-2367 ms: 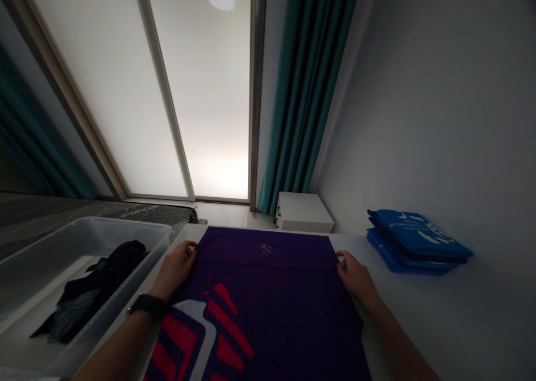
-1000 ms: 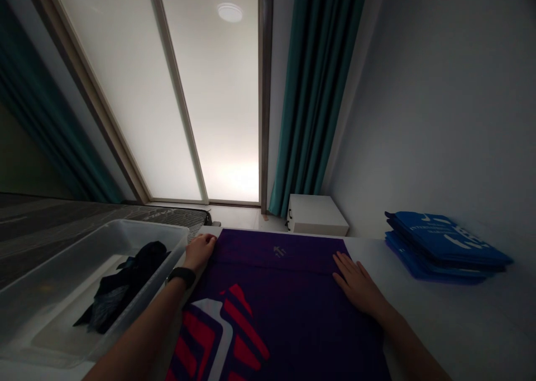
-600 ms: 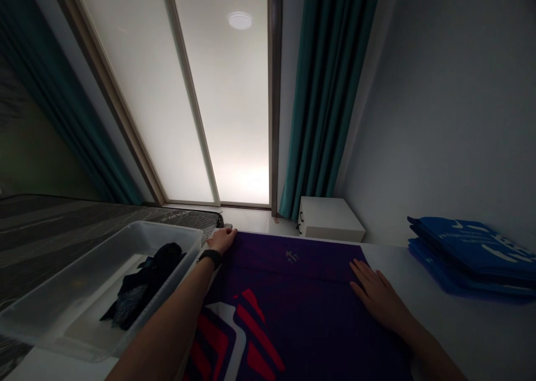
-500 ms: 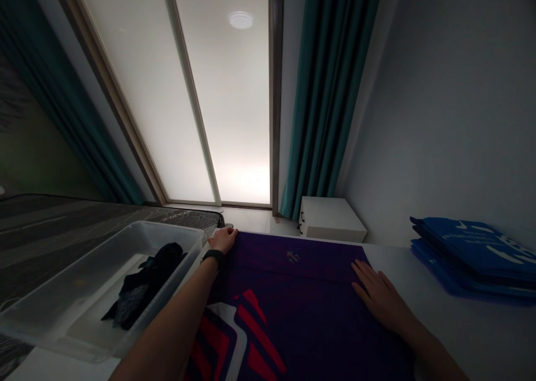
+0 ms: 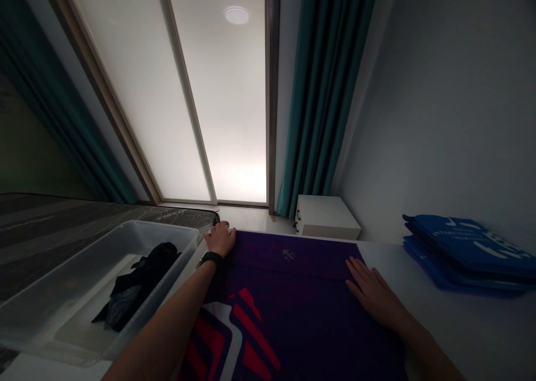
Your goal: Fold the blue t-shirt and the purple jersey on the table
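Note:
A purple piece of clothing [image 5: 310, 308] with a small grey emblem and a red and white print lies flat on a white table [image 5: 383, 252]. It looks like a sports shirt with its sides folded in. My left hand [image 5: 220, 239], with a dark band at the wrist, is at its far left corner, fingers extended along the edge. On the right edge of the cloth my right hand [image 5: 374, 294] rests flat with its fingers stretched out. Neither hand visibly grips anything. The near end of the cloth runs out of view.
A clear plastic bin [image 5: 94, 269] with dark clothes [image 5: 140, 286] in it stands left of my left arm. Folded blue bags or cloths [image 5: 469, 252] are stacked at the right by the wall. Beyond the table stands a white cabinet [image 5: 326, 216].
My left hand's fingers have loosened from the far left corner and spread out along the edge. My right hand stays flat on the cloth. The view has shifted slightly.

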### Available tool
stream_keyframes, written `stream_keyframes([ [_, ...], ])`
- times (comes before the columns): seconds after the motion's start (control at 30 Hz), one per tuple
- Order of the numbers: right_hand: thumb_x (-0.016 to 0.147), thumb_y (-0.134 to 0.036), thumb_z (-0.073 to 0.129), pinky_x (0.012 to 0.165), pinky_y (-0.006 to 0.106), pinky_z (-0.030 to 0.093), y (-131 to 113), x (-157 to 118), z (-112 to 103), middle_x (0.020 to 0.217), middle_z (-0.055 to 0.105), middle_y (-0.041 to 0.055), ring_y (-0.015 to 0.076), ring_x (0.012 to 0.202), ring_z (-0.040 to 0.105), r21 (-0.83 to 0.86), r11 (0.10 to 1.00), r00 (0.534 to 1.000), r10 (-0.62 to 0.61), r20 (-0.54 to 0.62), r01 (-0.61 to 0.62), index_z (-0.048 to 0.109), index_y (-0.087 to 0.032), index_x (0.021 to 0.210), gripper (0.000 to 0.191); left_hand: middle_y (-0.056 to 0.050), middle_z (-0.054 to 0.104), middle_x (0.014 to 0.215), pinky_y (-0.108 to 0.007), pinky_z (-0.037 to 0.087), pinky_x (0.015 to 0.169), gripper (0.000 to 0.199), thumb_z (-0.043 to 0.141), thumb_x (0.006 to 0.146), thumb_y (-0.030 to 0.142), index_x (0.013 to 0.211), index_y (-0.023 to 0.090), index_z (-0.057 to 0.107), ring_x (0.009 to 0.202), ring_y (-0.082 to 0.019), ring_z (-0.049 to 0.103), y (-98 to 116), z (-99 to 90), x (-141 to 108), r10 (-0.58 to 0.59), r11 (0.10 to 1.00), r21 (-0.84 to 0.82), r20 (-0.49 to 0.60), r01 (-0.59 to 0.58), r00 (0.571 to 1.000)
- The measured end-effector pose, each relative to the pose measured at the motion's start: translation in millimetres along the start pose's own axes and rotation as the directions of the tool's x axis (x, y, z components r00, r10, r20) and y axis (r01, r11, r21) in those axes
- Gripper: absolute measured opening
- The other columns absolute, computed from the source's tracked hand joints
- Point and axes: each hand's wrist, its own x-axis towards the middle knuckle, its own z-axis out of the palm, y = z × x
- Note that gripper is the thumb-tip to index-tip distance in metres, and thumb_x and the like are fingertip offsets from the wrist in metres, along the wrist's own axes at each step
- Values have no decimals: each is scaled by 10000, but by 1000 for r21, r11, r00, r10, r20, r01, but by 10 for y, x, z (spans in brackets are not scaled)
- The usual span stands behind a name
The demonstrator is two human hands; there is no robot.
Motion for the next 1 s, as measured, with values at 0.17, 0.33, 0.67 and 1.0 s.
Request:
stream_keyframes([
  [0.17, 929, -581, 202, 1179, 490, 138, 0, -1, -16, 1562, 258, 53, 228, 1437, 223, 4, 1000, 1000, -11, 2, 11, 295, -203, 1498, 689, -136, 494, 1385, -432, 305, 1067, 458, 434, 920, 346, 1341, 171, 476, 1294, -286, 409, 500, 8, -416, 366, 930, 27, -27, -365, 930],
  [0.33, 935, -570, 215, 1177, 486, 137, -37, -17, -58, 1563, 256, 57, 224, 1440, 212, 9, 1000, 1000, 4, -11, -4, 297, -204, 1496, 675, -91, 383, 1503, -407, 281, 1122, 528, 417, 939, 392, 1432, 207, 374, 1376, -244, 335, 1190, 213, -1098, 761, 649, -97, 100, -755, 642],
  [0.67, 949, -556, 227, 1177, 471, 120, -96, -42, -155, 1569, 235, 57, 212, 1443, 205, 35, 999, 1000, -2, -5, 2, 282, -221, 1501, 648, -102, 389, 1505, -477, 247, 1152, 528, 353, 955, 443, 1423, 206, 410, 1400, -260, 320, 1534, 646, -1461, 773, 634, -154, 156, -758, 615],
  [1.0, 945, -440, 291, 1157, 465, 221, -67, 20, -189, 1425, 500, 87, 235, 1349, 399, 240, 971, 982, 42, -182, 3, 550, -196, 1322, 519, -98, 431, 1478, -463, 260, 1147, 482, 384, 947, 414, 1382, 223, 466, 1377, -255, 357, 1520, 617, -1474, 770, 638, -162, 114, -753, 627],
])
